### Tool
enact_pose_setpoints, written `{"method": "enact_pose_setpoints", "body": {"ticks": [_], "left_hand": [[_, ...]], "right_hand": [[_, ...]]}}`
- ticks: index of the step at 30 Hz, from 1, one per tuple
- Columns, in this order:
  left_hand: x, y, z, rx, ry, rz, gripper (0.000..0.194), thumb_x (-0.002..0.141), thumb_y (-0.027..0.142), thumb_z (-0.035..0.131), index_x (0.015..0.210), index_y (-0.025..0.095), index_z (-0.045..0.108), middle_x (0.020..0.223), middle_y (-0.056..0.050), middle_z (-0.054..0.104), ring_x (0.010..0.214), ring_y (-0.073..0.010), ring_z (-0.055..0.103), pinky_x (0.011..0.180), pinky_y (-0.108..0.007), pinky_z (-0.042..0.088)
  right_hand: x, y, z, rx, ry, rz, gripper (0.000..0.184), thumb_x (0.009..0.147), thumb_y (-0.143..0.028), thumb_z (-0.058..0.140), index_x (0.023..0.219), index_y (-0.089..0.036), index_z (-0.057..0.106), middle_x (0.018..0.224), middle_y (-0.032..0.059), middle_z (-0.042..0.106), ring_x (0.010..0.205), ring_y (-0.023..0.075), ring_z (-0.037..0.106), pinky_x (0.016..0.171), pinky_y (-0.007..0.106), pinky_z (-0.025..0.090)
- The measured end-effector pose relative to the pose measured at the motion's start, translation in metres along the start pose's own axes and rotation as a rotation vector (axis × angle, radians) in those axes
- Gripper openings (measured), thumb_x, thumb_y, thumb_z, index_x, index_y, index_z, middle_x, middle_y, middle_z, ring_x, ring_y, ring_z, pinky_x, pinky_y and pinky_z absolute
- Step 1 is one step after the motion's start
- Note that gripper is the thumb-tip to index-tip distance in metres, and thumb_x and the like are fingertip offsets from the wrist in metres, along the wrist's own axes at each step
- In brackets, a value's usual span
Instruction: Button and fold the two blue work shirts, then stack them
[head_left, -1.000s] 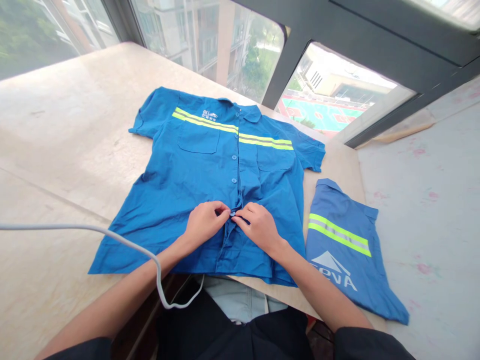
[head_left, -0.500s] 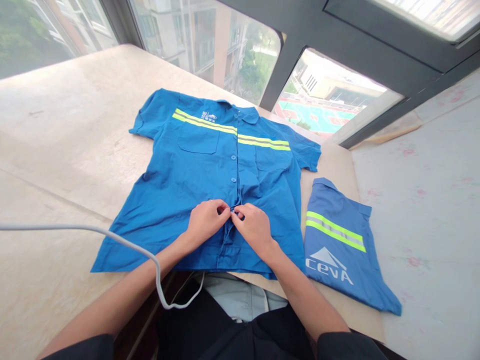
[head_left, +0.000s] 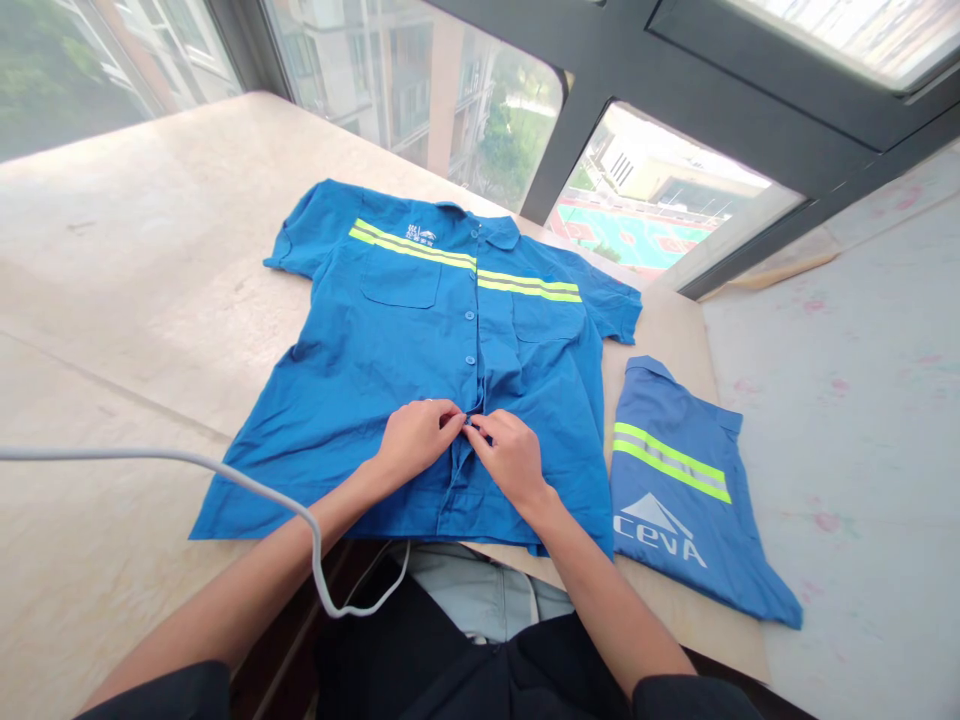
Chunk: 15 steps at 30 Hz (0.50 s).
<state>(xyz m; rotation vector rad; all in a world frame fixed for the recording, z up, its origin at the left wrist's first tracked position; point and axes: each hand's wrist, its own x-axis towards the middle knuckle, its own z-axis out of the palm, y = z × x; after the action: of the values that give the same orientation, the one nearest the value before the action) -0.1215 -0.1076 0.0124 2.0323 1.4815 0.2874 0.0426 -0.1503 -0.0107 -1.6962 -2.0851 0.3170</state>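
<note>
A blue short-sleeved work shirt (head_left: 390, 350) lies spread out, front up, its collar toward the window. Yellow-green and grey reflective bands cross its chest, with a white logo above the band on the left. Buttons show down the middle of the front. At the lower placket, my left hand (head_left: 420, 437) pinches the shirt's front edge between thumb and fingers. Facing it, my right hand (head_left: 508, 450) pinches the cloth too, the fingertips of both nearly meeting. The button or buttonhole between them is mostly hidden by my fingers.
A folded blue shirt (head_left: 675, 480) with a reflective band and white lettering lies on the right. A white cable (head_left: 247, 480) crosses in front of my left forearm. The pale stone-patterned sill (head_left: 112, 260) ends at grey-framed windows (head_left: 600, 60) and a flowered wall (head_left: 840, 420).
Both hands stay at the same spot on the placket, with only slight finger movement. The left side of the shirt has shifted slightly to the right in view.
</note>
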Motion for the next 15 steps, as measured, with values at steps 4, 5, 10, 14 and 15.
{"method": "enact_pose_setpoints", "body": {"ticks": [4, 5, 10, 14, 15], "left_hand": [[-0.0006, 0.001, 0.002, 0.035, 0.009, -0.001, 0.031, 0.096, 0.034, 0.046, 0.099, 0.025, 0.075, 0.099, -0.005, 0.077, 0.091, -0.0212, 0.07, 0.072, -0.026, 0.045], [-0.0007, 0.0014, 0.0024, 0.038, 0.011, -0.001, 0.031, 0.096, 0.034, 0.046, 0.099, 0.025, 0.075, 0.099, -0.005, 0.077, 0.091, -0.0211, 0.07, 0.072, -0.026, 0.045], [-0.0006, 0.0014, 0.003, 0.02, 0.009, 0.0, 0.031, 0.096, 0.033, 0.045, 0.1, 0.025, 0.074, 0.1, -0.004, 0.077, 0.092, -0.0195, 0.069, 0.074, -0.025, 0.046], [0.0002, 0.0, 0.0023, -0.004, 0.011, -0.004, 0.03, 0.095, 0.034, 0.045, 0.098, 0.025, 0.074, 0.098, -0.004, 0.077, 0.089, -0.0197, 0.069, 0.071, -0.026, 0.045], [0.0005, -0.0003, 0.0023, -0.016, 0.015, -0.01, 0.03, 0.095, 0.034, 0.045, 0.097, 0.025, 0.074, 0.096, -0.003, 0.077, 0.088, -0.0196, 0.069, 0.07, -0.026, 0.044]], "right_hand": [[-0.0009, -0.0017, 0.0005, -0.029, -0.001, 0.0, 0.018, 0.097, -0.027, 0.059, 0.103, -0.019, 0.074, 0.087, 0.0058, 0.07, 0.084, 0.019, 0.063, 0.076, 0.029, 0.045], [-0.0006, -0.0026, 0.0002, -0.042, -0.008, 0.002, 0.018, 0.097, -0.027, 0.059, 0.104, -0.019, 0.073, 0.087, 0.006, 0.069, 0.084, 0.0192, 0.063, 0.076, 0.029, 0.045], [0.0016, -0.0058, -0.0015, -0.117, -0.031, -0.017, 0.018, 0.097, -0.028, 0.057, 0.1, -0.02, 0.073, 0.086, 0.0066, 0.067, 0.084, 0.0195, 0.061, 0.073, 0.029, 0.043], [0.002, -0.0048, 0.0008, -0.136, -0.01, -0.042, 0.019, 0.096, -0.027, 0.055, 0.092, -0.021, 0.073, 0.082, 0.0059, 0.065, 0.08, 0.0184, 0.06, 0.071, 0.028, 0.042], [0.0019, -0.004, 0.0019, -0.13, 0.0, -0.047, 0.019, 0.096, -0.026, 0.055, 0.092, -0.021, 0.073, 0.081, 0.0059, 0.065, 0.08, 0.0183, 0.06, 0.071, 0.028, 0.042]]}}
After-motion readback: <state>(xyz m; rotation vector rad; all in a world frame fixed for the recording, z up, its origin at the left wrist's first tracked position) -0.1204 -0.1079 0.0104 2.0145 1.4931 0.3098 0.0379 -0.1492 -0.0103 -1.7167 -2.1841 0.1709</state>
